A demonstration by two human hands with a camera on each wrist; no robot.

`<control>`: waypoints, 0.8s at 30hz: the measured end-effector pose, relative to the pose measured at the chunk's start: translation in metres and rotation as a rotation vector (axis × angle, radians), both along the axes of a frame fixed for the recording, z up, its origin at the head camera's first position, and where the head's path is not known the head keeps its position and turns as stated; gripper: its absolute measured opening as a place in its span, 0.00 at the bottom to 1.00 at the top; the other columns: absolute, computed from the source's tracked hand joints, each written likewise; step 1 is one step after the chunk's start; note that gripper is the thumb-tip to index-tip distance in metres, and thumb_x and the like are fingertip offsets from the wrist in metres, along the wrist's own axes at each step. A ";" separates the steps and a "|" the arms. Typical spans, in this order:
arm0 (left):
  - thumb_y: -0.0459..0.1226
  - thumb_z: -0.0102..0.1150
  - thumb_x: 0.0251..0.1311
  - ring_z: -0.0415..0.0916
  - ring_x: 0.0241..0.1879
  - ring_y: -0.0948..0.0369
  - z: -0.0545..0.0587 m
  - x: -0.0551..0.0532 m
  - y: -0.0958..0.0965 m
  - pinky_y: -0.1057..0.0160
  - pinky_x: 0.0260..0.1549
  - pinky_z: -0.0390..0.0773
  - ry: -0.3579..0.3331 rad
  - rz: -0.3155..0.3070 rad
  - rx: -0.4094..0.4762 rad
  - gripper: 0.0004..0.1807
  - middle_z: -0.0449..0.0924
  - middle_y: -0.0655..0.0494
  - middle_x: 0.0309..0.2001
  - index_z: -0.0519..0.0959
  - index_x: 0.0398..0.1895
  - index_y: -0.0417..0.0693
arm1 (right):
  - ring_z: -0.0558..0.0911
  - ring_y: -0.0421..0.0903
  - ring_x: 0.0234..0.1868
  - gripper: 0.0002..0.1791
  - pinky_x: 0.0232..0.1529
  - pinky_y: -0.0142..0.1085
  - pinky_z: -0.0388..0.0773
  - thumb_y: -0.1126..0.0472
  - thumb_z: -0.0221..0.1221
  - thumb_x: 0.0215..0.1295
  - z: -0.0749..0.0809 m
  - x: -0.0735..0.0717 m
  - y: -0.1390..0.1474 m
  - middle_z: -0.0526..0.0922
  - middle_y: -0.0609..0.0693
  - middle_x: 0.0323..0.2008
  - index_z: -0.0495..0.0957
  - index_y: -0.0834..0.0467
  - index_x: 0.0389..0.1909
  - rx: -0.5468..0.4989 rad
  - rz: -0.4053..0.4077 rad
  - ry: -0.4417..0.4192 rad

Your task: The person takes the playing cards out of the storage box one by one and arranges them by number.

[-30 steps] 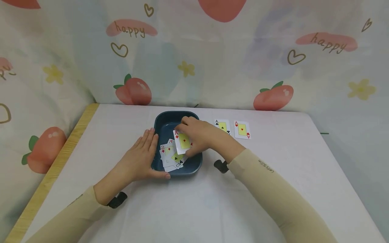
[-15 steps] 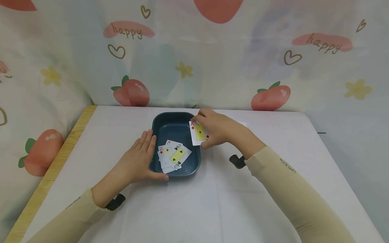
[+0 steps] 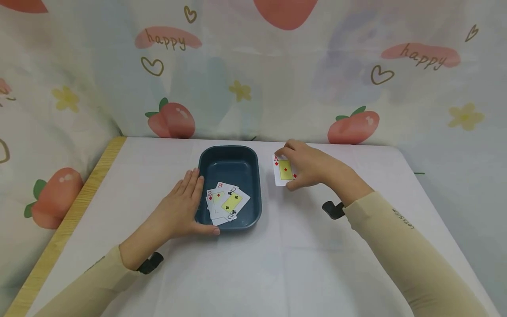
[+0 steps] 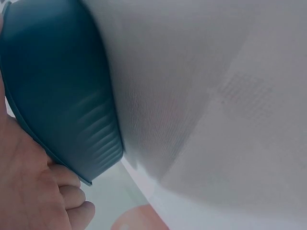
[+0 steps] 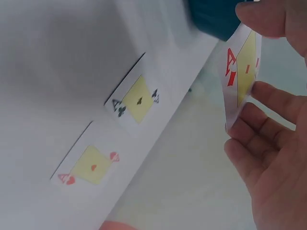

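Observation:
Between thumb and fingers my right hand (image 3: 310, 165) pinches an ace of diamonds (image 3: 283, 173), held above the white cloth to the right of a dark blue plastic tray (image 3: 258, 176). The right wrist view shows the same ace (image 5: 242, 72) seen edge-on and slightly bowed. My left hand (image 3: 180, 209) rests at the tray's left side, fingers straight along the rim and thumb across its near-left corner. Several playing cards overlap in the tray's near half, a two of clubs (image 3: 231, 202) on top beside a two of diamonds (image 3: 213, 200).
In the right wrist view an ace of clubs (image 5: 139, 100) and an ace of hearts (image 5: 93, 165) lie side by side on the cloth. My right hand covers them in the head view. A patterned curtain (image 3: 277, 88) hangs along the table's back edge.
My right hand has carried the ace of diamonds out of the tray, over its right rim, to the right. My left hand has stayed on the tray.

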State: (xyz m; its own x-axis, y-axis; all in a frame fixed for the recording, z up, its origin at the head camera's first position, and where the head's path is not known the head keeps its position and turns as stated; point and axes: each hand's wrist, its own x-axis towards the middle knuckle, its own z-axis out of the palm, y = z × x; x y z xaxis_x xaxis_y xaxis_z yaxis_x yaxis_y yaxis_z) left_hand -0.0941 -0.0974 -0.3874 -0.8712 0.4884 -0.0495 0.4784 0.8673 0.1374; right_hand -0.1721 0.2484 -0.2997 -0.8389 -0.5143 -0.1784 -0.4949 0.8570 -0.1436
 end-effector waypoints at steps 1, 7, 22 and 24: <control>0.82 0.58 0.32 0.36 0.79 0.40 0.000 0.000 0.000 0.42 0.73 0.52 0.002 0.000 0.001 0.81 0.39 0.35 0.79 0.47 0.77 0.31 | 0.71 0.46 0.51 0.44 0.46 0.38 0.77 0.51 0.70 0.43 0.000 0.000 0.003 0.70 0.50 0.53 0.71 0.54 0.66 -0.004 -0.004 -0.002; 0.81 0.59 0.32 0.37 0.78 0.40 0.002 0.000 0.000 0.42 0.72 0.52 0.009 0.001 0.003 0.80 0.40 0.34 0.79 0.48 0.77 0.30 | 0.71 0.46 0.50 0.43 0.46 0.38 0.76 0.51 0.70 0.43 -0.001 -0.005 0.021 0.71 0.50 0.54 0.71 0.55 0.65 -0.015 -0.039 -0.001; 0.82 0.58 0.32 0.38 0.78 0.40 0.003 0.001 0.001 0.42 0.73 0.52 0.011 -0.007 -0.003 0.81 0.40 0.33 0.79 0.48 0.77 0.30 | 0.70 0.49 0.50 0.42 0.48 0.43 0.76 0.54 0.69 0.45 -0.004 -0.008 0.066 0.71 0.54 0.53 0.72 0.58 0.66 0.037 -0.152 -0.018; 0.82 0.58 0.32 0.38 0.78 0.40 0.003 0.001 0.001 0.42 0.73 0.52 0.011 -0.006 -0.003 0.80 0.40 0.33 0.78 0.49 0.77 0.30 | 0.69 0.50 0.51 0.42 0.49 0.44 0.76 0.54 0.70 0.46 -0.004 -0.009 0.070 0.71 0.54 0.54 0.71 0.58 0.66 0.041 -0.159 -0.023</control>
